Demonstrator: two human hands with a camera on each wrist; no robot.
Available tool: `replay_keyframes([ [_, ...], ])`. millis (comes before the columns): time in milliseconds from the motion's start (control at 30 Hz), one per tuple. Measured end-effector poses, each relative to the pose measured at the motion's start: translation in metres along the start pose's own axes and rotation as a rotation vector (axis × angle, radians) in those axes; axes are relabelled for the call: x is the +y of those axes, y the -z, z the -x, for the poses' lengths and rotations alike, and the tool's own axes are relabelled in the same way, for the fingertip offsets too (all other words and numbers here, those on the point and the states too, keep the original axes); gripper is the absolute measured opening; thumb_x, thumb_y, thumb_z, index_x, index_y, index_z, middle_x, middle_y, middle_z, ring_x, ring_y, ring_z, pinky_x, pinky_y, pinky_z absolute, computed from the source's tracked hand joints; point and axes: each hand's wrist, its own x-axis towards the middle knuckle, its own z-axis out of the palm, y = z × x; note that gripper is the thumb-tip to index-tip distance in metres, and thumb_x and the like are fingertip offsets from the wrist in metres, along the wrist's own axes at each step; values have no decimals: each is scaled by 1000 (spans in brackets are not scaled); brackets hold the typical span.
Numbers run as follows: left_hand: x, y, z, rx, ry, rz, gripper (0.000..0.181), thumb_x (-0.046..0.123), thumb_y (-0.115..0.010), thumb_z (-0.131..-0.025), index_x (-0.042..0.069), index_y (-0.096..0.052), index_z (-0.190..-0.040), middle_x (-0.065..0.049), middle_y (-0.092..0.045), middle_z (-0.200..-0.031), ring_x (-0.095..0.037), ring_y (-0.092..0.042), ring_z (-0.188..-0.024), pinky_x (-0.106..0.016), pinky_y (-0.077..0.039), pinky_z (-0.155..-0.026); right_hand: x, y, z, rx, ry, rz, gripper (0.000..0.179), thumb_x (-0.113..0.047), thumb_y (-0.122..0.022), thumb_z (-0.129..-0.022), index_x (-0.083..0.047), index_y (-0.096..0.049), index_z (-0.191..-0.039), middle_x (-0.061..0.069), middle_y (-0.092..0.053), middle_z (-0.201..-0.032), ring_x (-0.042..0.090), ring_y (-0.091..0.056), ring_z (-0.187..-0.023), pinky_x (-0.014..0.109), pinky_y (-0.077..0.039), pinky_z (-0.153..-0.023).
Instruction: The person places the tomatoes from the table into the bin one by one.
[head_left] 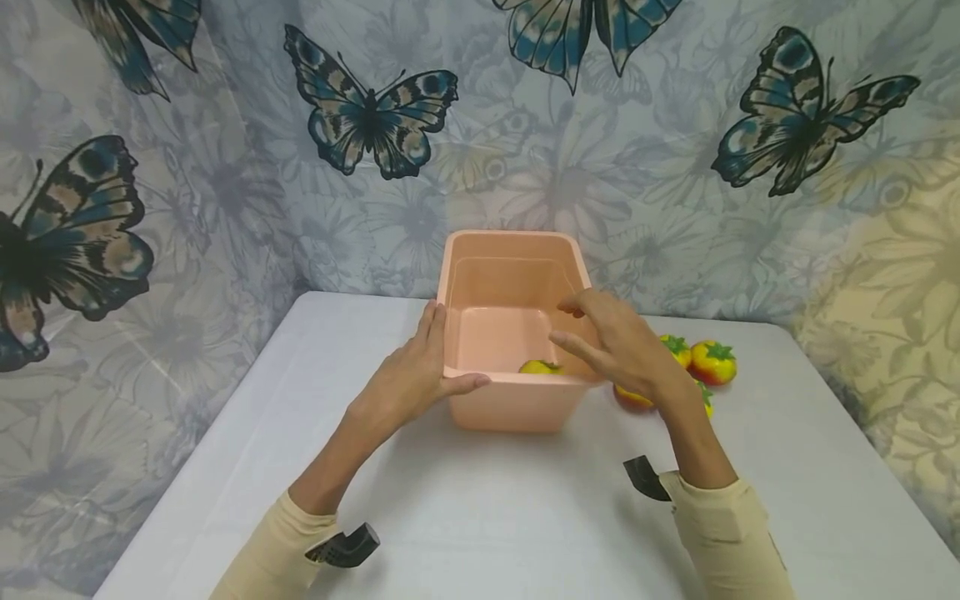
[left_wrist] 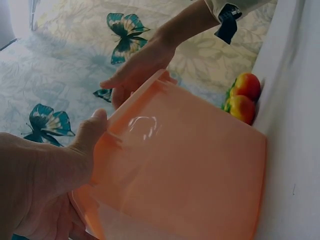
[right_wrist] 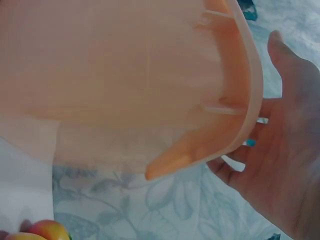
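A peach-coloured plastic bin [head_left: 517, 407] stands on the white table, its mouth facing up towards the head camera. My left hand [head_left: 408, 371] grips its near left corner, thumb along the front rim and fingers against the left side. Over the right rim is my right hand [head_left: 618, 342], thumb and fingers spread apart with nothing between them. Inside the bin, near the front wall, shows the top of a yellow fruit [head_left: 537, 367] with a green leafy cap; the front wall hides the rest. The right wrist view has the right hand [right_wrist: 280, 150] beside the bin's rim.
Several red-and-yellow fruits with green leafy caps, one of them at the back right [head_left: 712, 363], lie right of the bin, partly behind my right forearm. A butterfly-patterned wall covering [head_left: 360, 242] rises close behind the bin. Black straps [head_left: 647, 479] hang from both wrists.
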Motion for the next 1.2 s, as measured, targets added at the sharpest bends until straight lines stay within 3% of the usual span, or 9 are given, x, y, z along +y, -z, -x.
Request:
replay_keyframes([
  [267, 0, 1, -1, -13, 16, 31, 125, 69, -72, -87, 2, -4, -167, -18, -11, -176, -43, -64, -126, -56, -59, -99, 1, 9, 9, -23, -51, -52, 56, -48, -56, -106, -8, -55, -145, 13, -59, -146, 37, -49, -140, 66, -37, -118],
  [533, -1, 1, -2, -39, 40, 40, 127, 71, -71, -87, 2, -1, -168, -18, -5, -177, -44, -56, -139, -56, -54, -107, 5, 21, 15, -10, -69, -71, 57, -45, -56, -106, -8, -52, -149, 15, -56, -149, 38, -49, -139, 67, -36, -116],
  [800, 0, 0, -2, -42, 40, 19, 126, 72, -69, -88, 2, -2, -168, -21, -6, -176, -46, -55, -140, -57, -55, -105, 8, 31, 20, -24, -132, -61, 60, -47, -56, -104, -11, -48, -152, 15, -53, -152, 39, -47, -139, 73, -35, -114],
  [1200, 0, 1, -1, -29, 28, 0, 125, 74, -67, -88, 1, -3, -167, -22, -8, -176, -49, -58, -134, -57, -57, -101, 13, 45, 31, -28, -134, -59, 59, -41, -53, -107, -10, -44, -155, 19, -49, -155, 44, -45, -139, 76, -33, -112],
])
